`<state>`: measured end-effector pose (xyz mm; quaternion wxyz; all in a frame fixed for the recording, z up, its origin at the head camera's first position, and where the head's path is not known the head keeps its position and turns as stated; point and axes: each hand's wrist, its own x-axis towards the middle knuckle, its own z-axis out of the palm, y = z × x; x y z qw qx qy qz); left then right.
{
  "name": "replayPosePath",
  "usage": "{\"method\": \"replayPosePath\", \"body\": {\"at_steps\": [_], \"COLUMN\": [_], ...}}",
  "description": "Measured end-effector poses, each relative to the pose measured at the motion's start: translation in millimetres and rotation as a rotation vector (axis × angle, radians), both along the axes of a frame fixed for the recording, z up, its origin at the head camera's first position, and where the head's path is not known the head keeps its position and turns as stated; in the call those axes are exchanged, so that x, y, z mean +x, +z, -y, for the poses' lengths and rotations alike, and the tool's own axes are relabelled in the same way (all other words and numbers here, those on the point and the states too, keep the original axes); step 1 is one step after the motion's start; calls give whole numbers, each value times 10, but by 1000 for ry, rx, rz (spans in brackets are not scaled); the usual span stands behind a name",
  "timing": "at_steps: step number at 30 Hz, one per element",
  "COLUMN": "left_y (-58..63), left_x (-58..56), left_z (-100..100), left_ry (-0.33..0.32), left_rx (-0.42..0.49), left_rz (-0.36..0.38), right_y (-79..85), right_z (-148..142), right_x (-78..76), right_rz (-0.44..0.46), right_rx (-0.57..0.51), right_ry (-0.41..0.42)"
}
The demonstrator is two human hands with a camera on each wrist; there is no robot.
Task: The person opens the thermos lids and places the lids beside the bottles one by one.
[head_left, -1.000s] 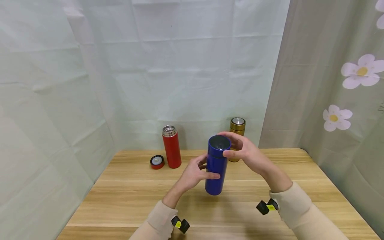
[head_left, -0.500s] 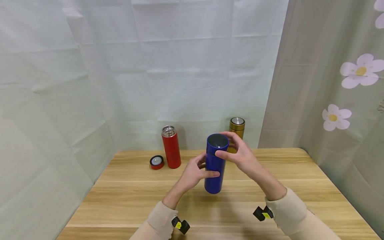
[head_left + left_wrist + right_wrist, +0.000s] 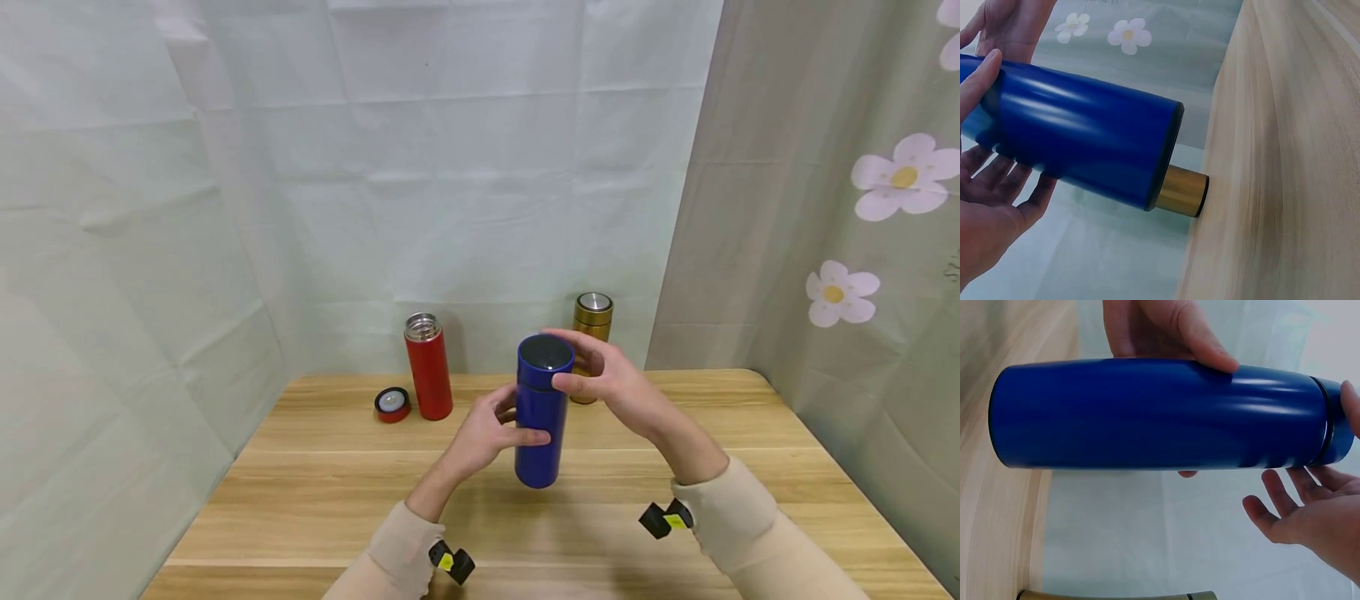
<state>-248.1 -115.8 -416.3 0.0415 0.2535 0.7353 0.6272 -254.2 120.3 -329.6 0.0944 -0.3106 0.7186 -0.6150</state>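
A blue thermos (image 3: 540, 433) with a dark-topped blue lid (image 3: 534, 377) is held upright, slightly tilted, above the table. My left hand (image 3: 482, 435) grips the body around its middle, thumb across the near side. At the top my right hand (image 3: 617, 385) holds the lid between thumb and fingers. In the right wrist view a thin dark seam (image 3: 1329, 422) runs between lid and body. The left wrist view shows the thermos's base (image 3: 1166, 156) apart from the tabletop.
An uncapped red thermos (image 3: 431, 375) stands at the back left, its lid (image 3: 392, 404) lying upside down beside it. A gold thermos (image 3: 593, 315) stands behind my right hand, partly hidden. The wooden table (image 3: 315, 492) meets hanging cloth at the back.
My right hand turns at the lid, swinging inward half a second ago and now back outward. The blue thermos shifts slightly with it; my left hand keeps its grip.
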Motion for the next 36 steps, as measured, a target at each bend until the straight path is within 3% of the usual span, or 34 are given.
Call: {"method": "replayPosePath", "body": {"at_steps": [4, 11, 14, 19, 25, 31, 36], "left_y": [7, 6, 2, -3, -4, -5, -13], "left_x": [7, 4, 0, -4, -6, -2, -7], "left_z": [-5, -7, -8, -12, -12, -3, -2], "left_ry": [15, 34, 32, 23, 20, 26, 27], "left_rx": [-8, -8, -7, -7, -9, -7, -7], "left_rz": [8, 8, 8, 8, 7, 6, 8], "right_y": [-6, -24, -7, 31, 25, 6, -7], "right_z": [21, 133, 127, 70, 42, 140, 171], "right_x": [32, 101, 101, 69, 51, 124, 137], "right_rz": [-13, -133, -104, -17, 15, -137, -182], "right_rx": [44, 121, 91, 28, 43, 159, 178], "right_ry": [-51, -222, -203, -89, -36, -193, -265]}}
